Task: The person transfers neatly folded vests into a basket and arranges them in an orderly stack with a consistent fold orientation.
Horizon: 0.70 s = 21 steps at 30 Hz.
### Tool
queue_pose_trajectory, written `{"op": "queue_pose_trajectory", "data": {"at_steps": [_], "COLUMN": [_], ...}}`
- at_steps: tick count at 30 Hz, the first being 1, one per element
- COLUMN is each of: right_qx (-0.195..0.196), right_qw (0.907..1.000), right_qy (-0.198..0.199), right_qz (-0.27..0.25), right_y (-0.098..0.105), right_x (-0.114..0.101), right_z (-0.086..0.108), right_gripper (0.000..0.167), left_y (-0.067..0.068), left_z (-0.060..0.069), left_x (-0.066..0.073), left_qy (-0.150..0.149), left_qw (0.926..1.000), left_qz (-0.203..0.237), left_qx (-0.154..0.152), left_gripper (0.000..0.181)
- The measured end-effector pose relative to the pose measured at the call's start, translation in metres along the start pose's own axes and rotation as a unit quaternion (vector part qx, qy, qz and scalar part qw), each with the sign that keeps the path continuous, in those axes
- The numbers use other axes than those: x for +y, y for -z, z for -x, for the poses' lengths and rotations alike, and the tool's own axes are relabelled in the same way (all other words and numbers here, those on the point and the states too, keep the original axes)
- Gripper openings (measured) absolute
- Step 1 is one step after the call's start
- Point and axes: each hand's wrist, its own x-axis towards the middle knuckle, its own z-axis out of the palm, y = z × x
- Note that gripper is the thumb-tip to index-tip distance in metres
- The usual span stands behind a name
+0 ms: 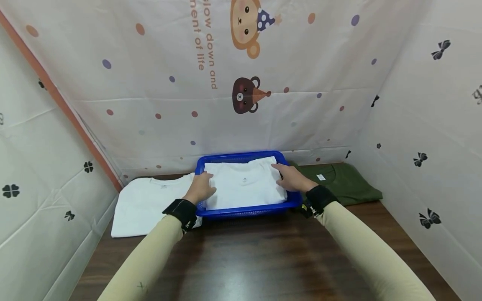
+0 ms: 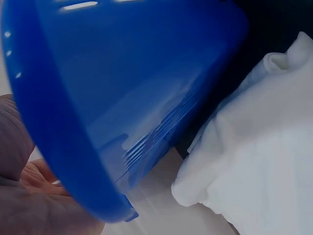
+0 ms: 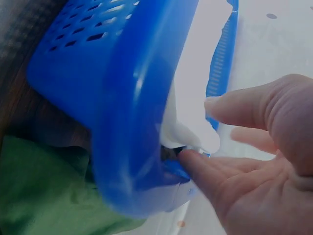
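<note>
A folded white shirt (image 1: 244,184) lies in a blue basket (image 1: 241,212). At the basket's left side is my left hand (image 1: 200,188), thumb and forefinger apart by the shirt's edge; the rim (image 2: 63,122) hides part of it in the left wrist view. My right hand (image 1: 294,177) reaches over the right side. In the right wrist view, the thumb and fairly straight fingers of that hand (image 3: 264,152) stand apart around the edge of the white shirt (image 3: 195,83), fingertips close to or touching it.
Left of the basket lies another folded white shirt (image 1: 139,209), partly behind the left forearm. A folded green shirt (image 1: 342,182) is on the right. All stand on a dark wooden table (image 1: 241,259), with patterned cloth walls (image 1: 211,125) behind and at both sides.
</note>
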Motion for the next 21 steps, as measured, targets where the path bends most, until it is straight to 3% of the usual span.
{"op": "queue_pose_trajectory", "data": {"at_steps": [4, 11, 16, 21], "right_qx": [0.068, 0.193, 0.25, 0.246], "right_qw": [0.9969, 0.9784, 0.9671, 0.969], "right_qy": [0.035, 0.059, 0.03, -0.025], "right_qz": [-0.017, -0.044, -0.036, -0.006], "right_y": [-0.001, -0.007, -0.014, -0.018], "right_x": [0.005, 0.026, 0.049, 0.072], "right_z": [0.004, 0.01, 0.016, 0.029], "right_gripper": [0.052, 0.041, 0.04, 0.046], "left_y": [-0.001, -0.005, -0.003, -0.002], "left_z": [0.002, 0.011, 0.021, 0.037], "left_x": [0.0, -0.002, -0.011, -0.023], "left_qy": [-0.011, -0.06, -0.107, -0.136], "left_qw": [0.9999, 0.9967, 0.9879, 0.9749], "left_qz": [0.002, 0.017, 0.02, 0.043], "left_qx": [0.008, 0.051, 0.111, 0.17], "left_gripper": [0.051, 0.044, 0.039, 0.036]}}
